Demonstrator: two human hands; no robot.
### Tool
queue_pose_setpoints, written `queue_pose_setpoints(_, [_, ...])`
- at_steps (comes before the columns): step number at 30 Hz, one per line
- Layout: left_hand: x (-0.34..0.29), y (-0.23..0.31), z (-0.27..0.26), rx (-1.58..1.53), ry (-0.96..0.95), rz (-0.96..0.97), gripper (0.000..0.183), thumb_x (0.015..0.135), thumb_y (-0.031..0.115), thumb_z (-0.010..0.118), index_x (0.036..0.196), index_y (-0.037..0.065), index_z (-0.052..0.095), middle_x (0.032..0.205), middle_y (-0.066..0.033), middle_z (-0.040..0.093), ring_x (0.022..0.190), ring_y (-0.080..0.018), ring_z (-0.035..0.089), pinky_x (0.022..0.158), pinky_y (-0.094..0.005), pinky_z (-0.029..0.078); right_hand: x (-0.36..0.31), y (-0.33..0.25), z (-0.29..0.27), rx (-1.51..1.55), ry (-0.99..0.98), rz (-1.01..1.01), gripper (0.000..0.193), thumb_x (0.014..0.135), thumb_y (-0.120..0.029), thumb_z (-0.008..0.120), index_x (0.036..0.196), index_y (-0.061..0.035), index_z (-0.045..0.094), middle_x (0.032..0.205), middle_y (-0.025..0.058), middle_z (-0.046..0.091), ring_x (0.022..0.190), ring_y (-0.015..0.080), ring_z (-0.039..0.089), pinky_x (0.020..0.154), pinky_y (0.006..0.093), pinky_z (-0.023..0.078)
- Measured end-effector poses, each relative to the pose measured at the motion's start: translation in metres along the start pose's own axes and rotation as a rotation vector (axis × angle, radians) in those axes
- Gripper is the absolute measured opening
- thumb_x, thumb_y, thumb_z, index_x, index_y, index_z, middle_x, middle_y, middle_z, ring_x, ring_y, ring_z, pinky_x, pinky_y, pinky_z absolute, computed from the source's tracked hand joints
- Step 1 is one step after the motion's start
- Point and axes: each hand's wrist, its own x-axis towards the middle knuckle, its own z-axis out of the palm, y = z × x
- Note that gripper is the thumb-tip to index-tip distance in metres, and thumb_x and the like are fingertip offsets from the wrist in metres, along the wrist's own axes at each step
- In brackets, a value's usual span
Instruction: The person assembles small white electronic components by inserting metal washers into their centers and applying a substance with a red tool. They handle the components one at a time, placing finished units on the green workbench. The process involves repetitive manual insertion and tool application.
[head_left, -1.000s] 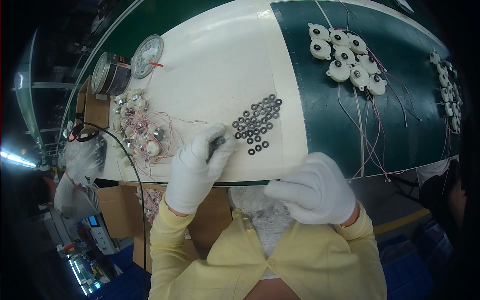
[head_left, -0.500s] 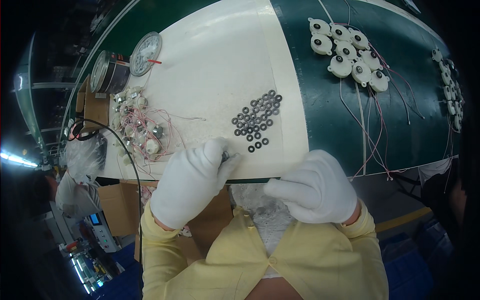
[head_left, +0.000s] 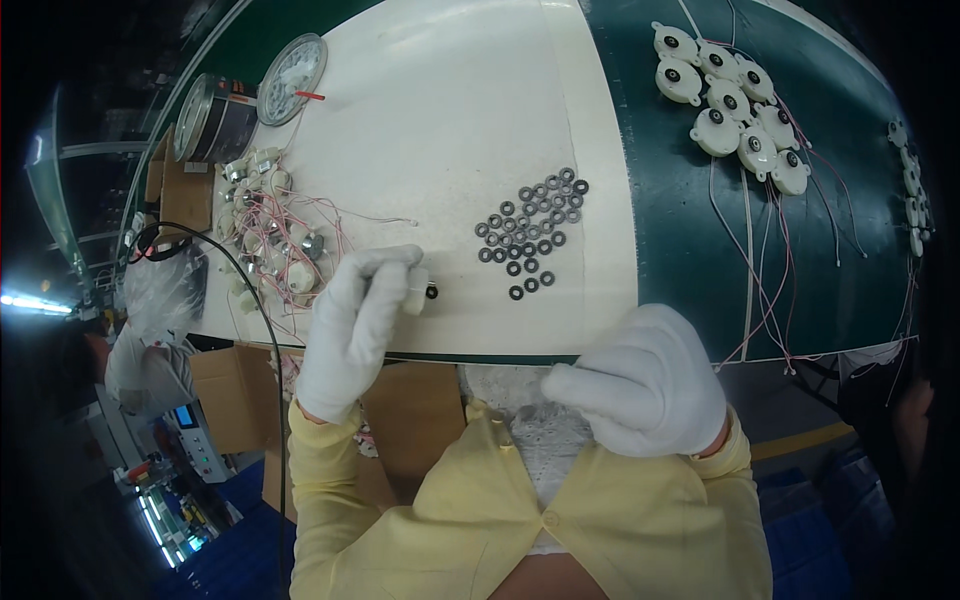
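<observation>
My left hand (head_left: 355, 315), in a white glove, is raised over the near edge of the white work surface (head_left: 440, 120). Between its fingers is a white motor (head_left: 416, 292), mostly hidden by the glove, with a small black ring (head_left: 431, 292) at its right side. My right hand (head_left: 650, 385), also gloved in white, is closed near the table edge, fingers curled in; whatever it may hold is hidden. Between and beyond my hands lie several loose black rings (head_left: 530, 222) in a cluster on the white surface.
At left lies a tangled heap of motors with pink wires (head_left: 270, 225). Behind it are a metal can (head_left: 215, 118) and a round lid (head_left: 292, 78). White motors fitted with black rings (head_left: 730, 100) stand on the green mat (head_left: 670, 220) at right. A black cable (head_left: 272, 340) hangs at left.
My left hand has turned and its fingers have straightened, so the white motor and black ring now show. My right hand stays closed near the edge. The whole view has shifted slightly.
</observation>
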Motion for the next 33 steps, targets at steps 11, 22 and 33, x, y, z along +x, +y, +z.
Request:
queue_pose_setpoints(11, [-0.006, -0.011, -0.001, 0.138, -0.007, 0.196, 0.015, 0.104, 0.003, 0.054, 0.120, 0.001, 0.055, 0.084, -0.0032, 0.063, 0.065, -0.0071, 0.051, 0.059, -0.0240, 0.045, -0.001, -0.002, -0.002, -0.087, -0.035, -0.001, 0.047, 0.062, -0.007, 0.071, 0.109, -0.0144, 0.071, 0.076, -0.0030, 0.057, 0.066, 0.0202, 0.054, 0.060, 0.0349, 0.041])
queue_pose_setpoints(22, [-0.001, -0.006, 0.003, 0.529, 0.012, 0.421, 0.021, 0.093, 0.001, 0.067, 0.109, 0.004, 0.054, 0.076, -0.0084, 0.070, 0.061, -0.0249, 0.068, 0.057, -0.0335, 0.053, 0.002, -0.003, -0.005, -0.074, -0.031, 0.003, 0.043, 0.063, -0.007, 0.071, 0.105, -0.0146, 0.073, 0.073, -0.0045, 0.056, 0.062, 0.0188, 0.054, 0.058, 0.0339, 0.041])
queue_pose_setpoints(33, [-0.004, 0.019, 0.003, 0.902, -0.074, 0.369, 0.019, 0.093, 0.008, 0.072, 0.102, 0.003, 0.056, 0.080, -0.0118, 0.072, 0.068, -0.0264, 0.072, 0.060, -0.0350, 0.055, -0.001, -0.002, -0.001, -0.076, -0.003, 0.001, 0.045, 0.062, -0.006, 0.071, 0.106, -0.0151, 0.073, 0.071, -0.0043, 0.053, 0.061, 0.0181, 0.052, 0.057, 0.0335, 0.039])
